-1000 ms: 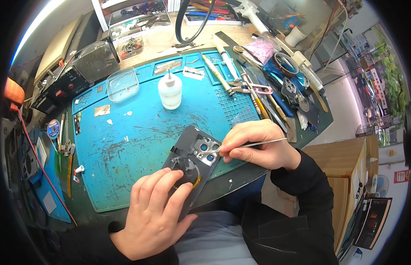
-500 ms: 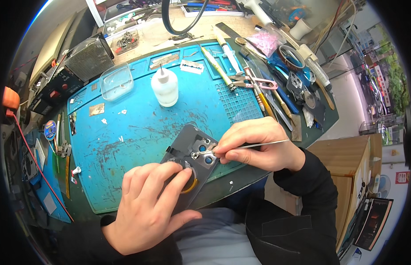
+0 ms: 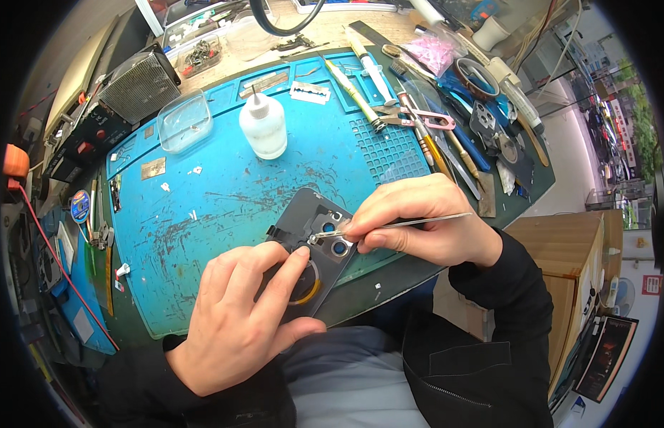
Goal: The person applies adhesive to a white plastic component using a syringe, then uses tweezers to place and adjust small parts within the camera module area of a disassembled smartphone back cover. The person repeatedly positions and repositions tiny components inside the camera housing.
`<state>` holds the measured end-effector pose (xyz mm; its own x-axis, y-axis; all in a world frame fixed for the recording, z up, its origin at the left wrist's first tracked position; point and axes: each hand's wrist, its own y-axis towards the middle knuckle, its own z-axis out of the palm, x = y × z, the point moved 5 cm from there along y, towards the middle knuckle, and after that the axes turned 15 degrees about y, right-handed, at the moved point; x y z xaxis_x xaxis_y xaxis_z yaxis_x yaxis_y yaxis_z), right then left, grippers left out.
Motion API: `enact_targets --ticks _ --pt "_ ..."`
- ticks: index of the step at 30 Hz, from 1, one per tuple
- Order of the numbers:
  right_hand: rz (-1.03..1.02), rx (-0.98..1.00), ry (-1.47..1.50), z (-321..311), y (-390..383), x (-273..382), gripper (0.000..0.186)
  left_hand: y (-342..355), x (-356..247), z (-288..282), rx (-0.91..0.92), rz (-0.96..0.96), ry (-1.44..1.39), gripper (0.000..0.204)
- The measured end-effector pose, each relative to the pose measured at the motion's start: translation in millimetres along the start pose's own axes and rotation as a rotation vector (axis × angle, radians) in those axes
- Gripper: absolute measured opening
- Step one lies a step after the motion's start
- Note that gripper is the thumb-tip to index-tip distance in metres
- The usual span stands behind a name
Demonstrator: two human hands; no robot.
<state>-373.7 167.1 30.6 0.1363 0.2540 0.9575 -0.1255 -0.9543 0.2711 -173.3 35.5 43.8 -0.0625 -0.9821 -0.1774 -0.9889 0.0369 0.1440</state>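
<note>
A dark grey phone housing (image 3: 294, 209), with camera openings and a gold-edged ring, lies tilted at the near edge of the blue work mat (image 3: 225, 235). My left hand (image 3: 243, 310) holds it down, fingertips pressing on its surface and the thumb stretched out beside its near end. My right hand (image 3: 425, 221) pinches thin metal tweezers (image 3: 417, 222). Their tip touches a small shiny part (image 3: 314, 240) beside the camera openings, close to my left index fingertip. Whether the tip grips that part is too small to tell.
Beyond the phone stand a white dropper bottle (image 3: 264, 132) and a clear plastic dish (image 3: 186, 125). Syringes, pliers, brushes and other tools (image 3: 446, 143) crowd the far right. A razor blade (image 3: 310, 93) lies at the back. Small scraps (image 3: 193, 215) dot the mat.
The whole view has shifted slightly. The tweezers tip stays at the small part, and my left fingers keep pressing on the phone housing.
</note>
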Motion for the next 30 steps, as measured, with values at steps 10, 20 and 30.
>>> enact_targets --ticks 10,20,30 --pt "-0.005 -0.007 0.012 -0.1 -0.4 -0.5 0.017 0.4 0.9 2.9 0.012 0.02 0.049 0.081" --pt "0.013 0.005 -0.016 -0.7 -1.0 0.8 0.018 4.1 -2.0 -0.2 -0.013 0.022 0.066 0.08" --pt "0.042 0.008 -0.025 -0.2 -0.7 1.9 0.018 3.7 -2.4 -0.1 -0.019 0.029 0.071 0.08"
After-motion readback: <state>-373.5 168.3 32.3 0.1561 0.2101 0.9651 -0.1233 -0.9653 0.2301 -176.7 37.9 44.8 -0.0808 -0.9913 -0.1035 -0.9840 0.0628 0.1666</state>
